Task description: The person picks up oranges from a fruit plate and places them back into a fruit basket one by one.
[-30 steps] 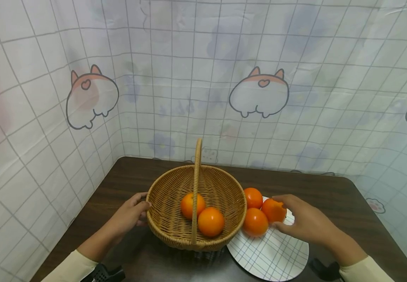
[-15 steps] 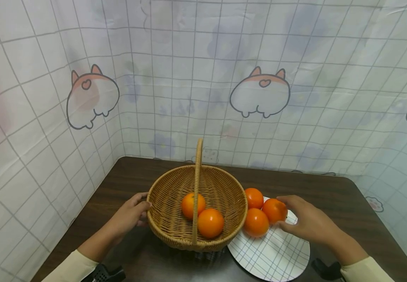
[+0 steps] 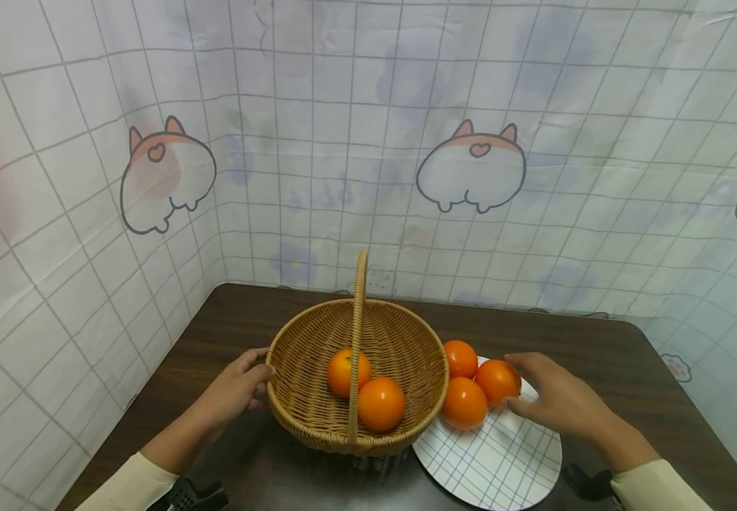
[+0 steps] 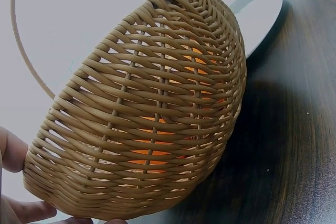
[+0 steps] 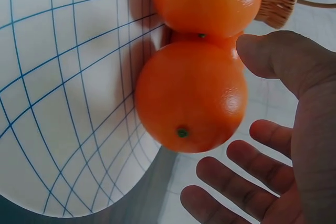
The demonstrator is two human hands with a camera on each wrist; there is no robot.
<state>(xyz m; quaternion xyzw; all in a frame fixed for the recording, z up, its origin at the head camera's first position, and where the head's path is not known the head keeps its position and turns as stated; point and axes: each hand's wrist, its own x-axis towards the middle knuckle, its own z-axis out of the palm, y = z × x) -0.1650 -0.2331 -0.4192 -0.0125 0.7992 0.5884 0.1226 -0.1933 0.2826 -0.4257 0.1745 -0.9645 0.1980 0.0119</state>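
Observation:
A wicker basket (image 3: pixel 311 429) with a tall arched handle stands on the table, two oranges (image 3: pixel 381 404) inside it. My left hand (image 3: pixel 237 387) holds its left rim, thumb over the edge and fingers beneath, as the left wrist view shows too. To the basket's right, three oranges (image 3: pixel 464 403) sit clustered on the far left part of a white plate (image 3: pixel 515 461) with blue grid lines. My right hand (image 3: pixel 560 397) is around the right side of the nearest orange (image 5: pixel 191 98). In the right wrist view its fingers (image 5: pixel 236 184) are spread, with gaps between them and the orange.
The dark wood-grain table (image 3: pixel 598 355) ends at a curtain (image 3: pixel 317 142) printed with grid lines and cartoon animals, which rises behind and on both sides. Black wrist straps (image 3: pixel 189 495) show at both cuffs. The plate's left edge lies close by the basket.
My right hand has shifted slightly right, and the plate and its oranges appear a few pixels further right. The left hand keeps its hold on the basket.

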